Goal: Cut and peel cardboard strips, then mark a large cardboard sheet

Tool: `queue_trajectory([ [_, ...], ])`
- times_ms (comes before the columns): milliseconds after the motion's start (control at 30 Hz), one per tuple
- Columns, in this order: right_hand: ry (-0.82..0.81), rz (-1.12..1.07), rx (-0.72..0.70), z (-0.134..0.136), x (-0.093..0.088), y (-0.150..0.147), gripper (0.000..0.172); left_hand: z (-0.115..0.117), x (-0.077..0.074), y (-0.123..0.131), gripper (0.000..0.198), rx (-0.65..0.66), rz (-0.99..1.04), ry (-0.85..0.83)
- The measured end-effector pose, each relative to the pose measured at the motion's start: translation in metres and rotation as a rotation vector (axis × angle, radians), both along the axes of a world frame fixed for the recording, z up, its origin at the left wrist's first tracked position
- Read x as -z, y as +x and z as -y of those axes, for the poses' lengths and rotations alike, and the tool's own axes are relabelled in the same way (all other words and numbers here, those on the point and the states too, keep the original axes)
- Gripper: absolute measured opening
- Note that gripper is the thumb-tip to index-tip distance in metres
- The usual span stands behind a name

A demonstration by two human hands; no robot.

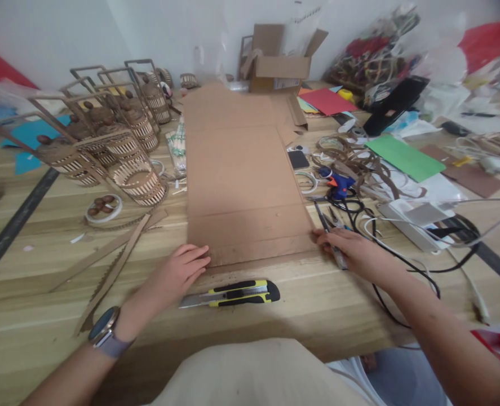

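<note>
A large brown cardboard sheet (241, 175) lies flat on the wooden table in front of me. My left hand (184, 268) rests on its near left corner, fingers stretched and slightly apart. At the near right corner, my right hand (343, 245) has its fingertips closed at the cardboard's edge, beside a pen-like tool (337, 256) that passes under the fingers; whether they grip it is unclear. Between my hands, just off the sheet's near edge, a yellow and black utility knife (243, 293) lies with its blade out, pointing left.
Bamboo lantern-like baskets (137, 180) and cardboard strips (118, 268) are at left. A blue glue gun (340, 185), black cables (391, 256), a white power strip (419, 225) and green paper (406, 157) lie at right. An open cardboard box (280, 67) stands behind.
</note>
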State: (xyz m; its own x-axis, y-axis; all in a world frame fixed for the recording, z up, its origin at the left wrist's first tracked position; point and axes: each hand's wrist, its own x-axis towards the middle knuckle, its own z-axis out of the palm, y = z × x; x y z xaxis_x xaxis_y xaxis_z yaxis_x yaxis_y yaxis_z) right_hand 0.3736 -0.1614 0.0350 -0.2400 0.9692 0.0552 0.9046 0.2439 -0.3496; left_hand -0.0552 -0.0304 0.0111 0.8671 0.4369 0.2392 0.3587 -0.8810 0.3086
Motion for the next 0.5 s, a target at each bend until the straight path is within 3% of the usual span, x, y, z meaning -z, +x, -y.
queue_trajectory([
  [233, 0.038, -0.02, -0.002, 0.0, 0.0, -0.002, 0.025, -0.011, -0.012, 0.0, 0.042, 0.079, -0.098, -0.063],
  [500, 0.08, 0.003, -0.03, -0.001, 0.006, 0.002, 0.027, -0.022, -0.022, 0.003, 0.033, 0.136, -0.165, -0.165],
])
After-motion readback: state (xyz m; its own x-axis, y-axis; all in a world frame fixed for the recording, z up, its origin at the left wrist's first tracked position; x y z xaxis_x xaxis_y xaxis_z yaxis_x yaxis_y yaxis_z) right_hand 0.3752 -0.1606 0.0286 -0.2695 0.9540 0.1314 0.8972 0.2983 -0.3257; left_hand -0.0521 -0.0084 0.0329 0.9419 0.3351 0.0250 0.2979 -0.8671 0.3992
